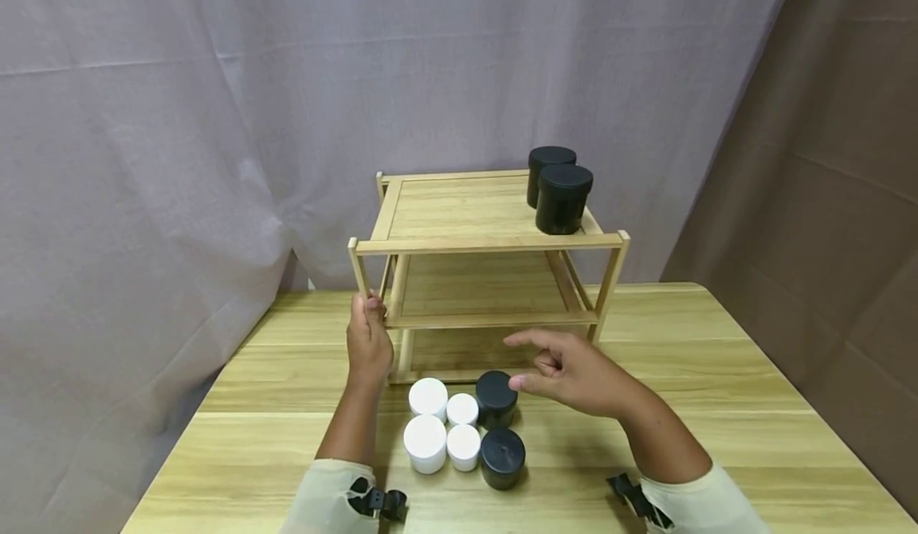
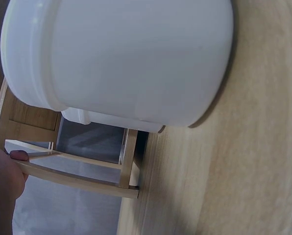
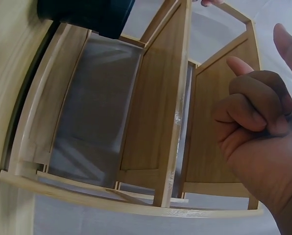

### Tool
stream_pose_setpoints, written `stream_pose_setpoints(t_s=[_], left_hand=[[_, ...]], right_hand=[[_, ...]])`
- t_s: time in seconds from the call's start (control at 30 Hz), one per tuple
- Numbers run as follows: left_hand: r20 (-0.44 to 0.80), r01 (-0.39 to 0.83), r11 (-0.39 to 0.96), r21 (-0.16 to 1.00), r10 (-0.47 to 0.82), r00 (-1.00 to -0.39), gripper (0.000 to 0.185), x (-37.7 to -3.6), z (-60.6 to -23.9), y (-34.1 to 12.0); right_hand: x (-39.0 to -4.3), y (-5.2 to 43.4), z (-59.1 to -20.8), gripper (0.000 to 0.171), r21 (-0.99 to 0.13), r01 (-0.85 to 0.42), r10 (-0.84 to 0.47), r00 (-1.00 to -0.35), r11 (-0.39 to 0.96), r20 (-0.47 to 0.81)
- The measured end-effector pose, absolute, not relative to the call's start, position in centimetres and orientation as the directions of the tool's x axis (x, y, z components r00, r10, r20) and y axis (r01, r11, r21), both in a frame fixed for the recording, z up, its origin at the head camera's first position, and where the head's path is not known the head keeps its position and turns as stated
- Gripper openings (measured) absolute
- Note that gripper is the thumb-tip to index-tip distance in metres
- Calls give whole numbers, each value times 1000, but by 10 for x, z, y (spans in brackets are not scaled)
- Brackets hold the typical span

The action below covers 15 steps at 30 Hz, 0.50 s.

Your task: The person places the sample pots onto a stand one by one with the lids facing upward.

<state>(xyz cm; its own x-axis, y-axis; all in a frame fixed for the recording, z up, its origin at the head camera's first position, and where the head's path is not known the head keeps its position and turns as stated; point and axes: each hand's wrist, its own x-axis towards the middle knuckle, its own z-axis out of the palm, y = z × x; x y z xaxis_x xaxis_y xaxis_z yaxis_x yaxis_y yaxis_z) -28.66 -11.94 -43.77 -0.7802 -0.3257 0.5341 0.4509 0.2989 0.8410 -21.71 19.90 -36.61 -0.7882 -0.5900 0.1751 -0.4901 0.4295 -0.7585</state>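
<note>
Wood shelf rack [image 1: 488, 243], three slatted tiers, left hand [image 1: 369, 341] gripping its post.

Two black jars [image 1: 560, 191] sit together on the rack's top shelf, right rear corner (one just behind the other). A grey curtain [image 1: 215, 119] hangs behind the rack, a brown curtain [image 1: 825, 159] to its right.
</note>
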Motion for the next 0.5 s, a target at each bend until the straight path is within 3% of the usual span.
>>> stream_pose_setpoints(t_s=[0.5], left_hand=[[511,440,272,856,-313,-800,39,-286,-436,-120]], right_hand=[[-219,196,-378,52,-743,-491,-592,-790,455,160]])
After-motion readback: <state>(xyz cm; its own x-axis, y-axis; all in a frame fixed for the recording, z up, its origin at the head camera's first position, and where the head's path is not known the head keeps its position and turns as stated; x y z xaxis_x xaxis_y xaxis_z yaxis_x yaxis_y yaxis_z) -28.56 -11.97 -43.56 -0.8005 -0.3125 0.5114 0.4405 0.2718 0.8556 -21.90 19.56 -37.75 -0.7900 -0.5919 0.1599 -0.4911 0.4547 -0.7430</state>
